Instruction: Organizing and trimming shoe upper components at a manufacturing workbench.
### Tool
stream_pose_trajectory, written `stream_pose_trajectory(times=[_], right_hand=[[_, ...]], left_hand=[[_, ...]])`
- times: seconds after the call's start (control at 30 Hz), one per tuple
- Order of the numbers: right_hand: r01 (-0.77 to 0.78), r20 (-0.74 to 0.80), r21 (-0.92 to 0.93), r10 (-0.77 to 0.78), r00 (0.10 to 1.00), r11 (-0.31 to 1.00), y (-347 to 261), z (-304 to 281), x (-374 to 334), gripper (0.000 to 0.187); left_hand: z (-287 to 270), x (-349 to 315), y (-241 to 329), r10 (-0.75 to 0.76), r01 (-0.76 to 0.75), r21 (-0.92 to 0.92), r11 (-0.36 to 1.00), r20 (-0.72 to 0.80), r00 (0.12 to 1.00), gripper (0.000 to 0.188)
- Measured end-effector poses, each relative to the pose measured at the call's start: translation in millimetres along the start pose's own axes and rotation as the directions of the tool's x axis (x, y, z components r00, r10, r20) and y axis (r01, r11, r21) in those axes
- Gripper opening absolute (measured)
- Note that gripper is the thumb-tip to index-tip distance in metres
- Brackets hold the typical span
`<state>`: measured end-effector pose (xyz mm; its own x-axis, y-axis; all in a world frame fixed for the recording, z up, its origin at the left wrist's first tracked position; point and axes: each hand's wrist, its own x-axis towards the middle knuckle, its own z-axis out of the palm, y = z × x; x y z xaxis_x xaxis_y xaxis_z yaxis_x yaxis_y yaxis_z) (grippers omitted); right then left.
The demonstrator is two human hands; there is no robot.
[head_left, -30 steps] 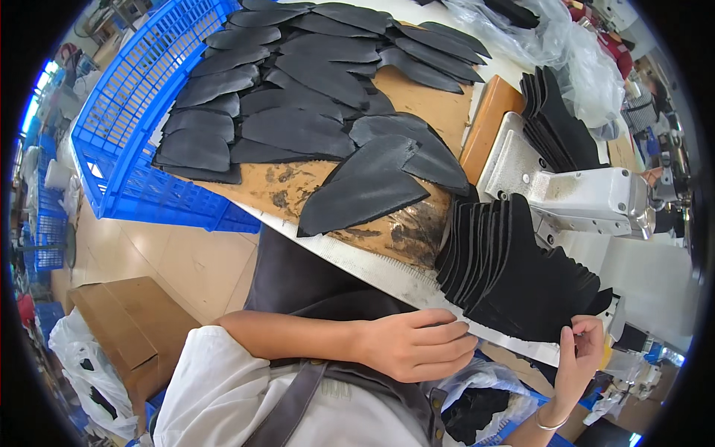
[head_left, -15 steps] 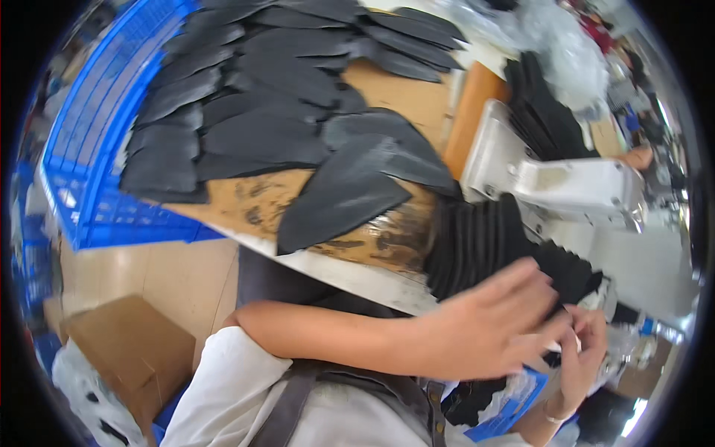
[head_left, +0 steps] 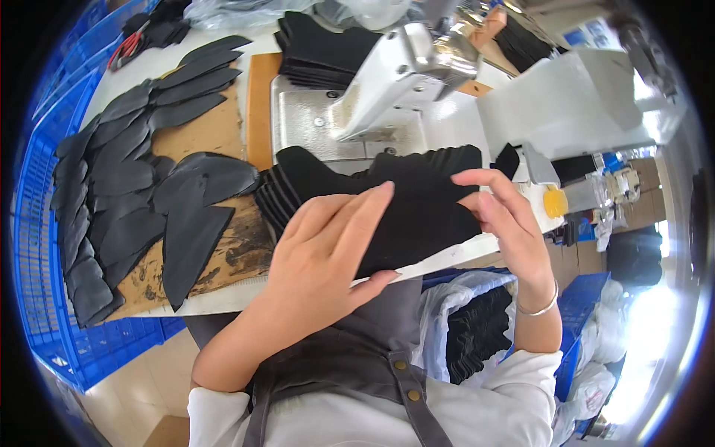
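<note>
A stack of black cut fabric pieces (head_left: 424,216) lies at the table's near edge, its layered edges fanned out at the left. My left hand (head_left: 320,249) rests on the stack's left part, fingers stretched over the top piece and thumb at the near edge. At the right end, my right hand (head_left: 514,227) is curled with its fingertips over the stack's edge. A gap shows between those fingertips, and nothing is visibly held. Left of the stack, dark leaf-shaped pieces (head_left: 195,249) overlap on a worn brown board (head_left: 242,242).
A white sewing machine (head_left: 380,82) stands just behind the stack. More black pieces (head_left: 324,48) are piled beyond its base. A blue crate (head_left: 45,313) borders the left side. Below the table's right part sits a plastic-lined container (head_left: 436,316) with black pieces inside.
The view has swung rightward, bringing the machine to the centre. My hands were close together past the stack's right end; now they are apart, the left on the stack and the right at its edge.
</note>
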<state>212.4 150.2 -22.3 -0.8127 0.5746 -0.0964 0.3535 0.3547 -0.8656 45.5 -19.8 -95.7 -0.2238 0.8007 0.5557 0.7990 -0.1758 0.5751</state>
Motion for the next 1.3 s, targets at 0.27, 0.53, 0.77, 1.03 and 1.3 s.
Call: stream_pose_trajectory(times=[0.27,0.53,0.77,1.03,1.3], right_hand=[[0.026,0.036,0.132,-0.031,0.999,0.991,9.0,7.1,-4.4,0.027],[0.487,-0.352,0.170,-0.408,0.842,0.857,-3.5,-23.3,-57.7,0.034],[0.357,-0.272,0.348,-0.271,0.923,0.867,1.1,-28.0,-51.3,0.036],[0.302,-0.067,0.406,-0.301,0.951,0.863,-19.0,-18.8,-52.9,0.050],[0.319,-0.093,0.284,-0.305,0.948,0.904,-21.9,-13.2,-50.5,0.046]], left_hand=[[1.4,-0.4,6.8,-0.002,0.003,0.094,0.996,-0.019,1.000,0.083],[1.4,-0.5,8.4,0.001,-0.007,0.130,0.992,0.040,0.999,0.088],[-8.7,8.8,17.3,0.084,-0.081,0.033,0.996,-0.082,0.993,0.078],[-9.0,55.8,13.6,-0.089,0.275,-0.772,0.573,0.275,0.957,0.068],[-24.3,54.2,18.0,-0.202,0.402,-0.720,0.566,0.352,0.914,0.010]])
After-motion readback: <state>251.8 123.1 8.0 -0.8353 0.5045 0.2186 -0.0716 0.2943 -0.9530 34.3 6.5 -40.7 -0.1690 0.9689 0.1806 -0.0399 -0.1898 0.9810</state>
